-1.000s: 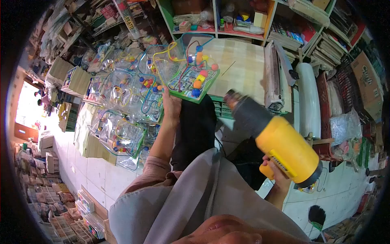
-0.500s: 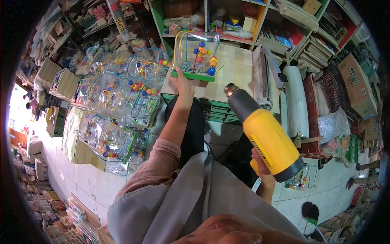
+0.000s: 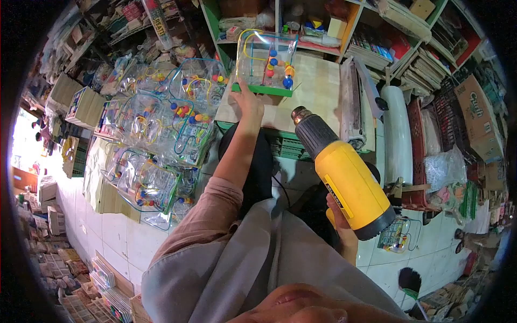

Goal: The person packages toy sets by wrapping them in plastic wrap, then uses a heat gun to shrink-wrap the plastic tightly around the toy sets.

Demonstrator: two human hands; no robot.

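Observation:
My left hand (image 3: 249, 102) grips the green base of a bead maze (image 3: 264, 89), fingers hidden beneath it. The toy has a yellow wire, a blue wire and colored beads, with clear plastic film around it. It is held up over a pale wooden tabletop (image 3: 309, 102). In my right hand (image 3: 344, 229) is a yellow heat gun (image 3: 353, 177) with a black rear and a dark front collar. Its metal nozzle points up and left, toward the bead maze but apart from it. The gun's body covers part of my right fingers.
Several film-wrapped bead mazes (image 3: 188, 116) are piled at the left. A white plastic film roll (image 3: 396, 134) stands to the right, beside a red crate (image 3: 417, 156) and a cardboard box (image 3: 479, 116). Shelves (image 3: 277, 21) line the back. Another bead maze (image 3: 397, 235) is on the tiled floor.
The bead maze has risen slightly and shifted right in view, its base tilting more toward edge-on. The heat gun has moved a little left.

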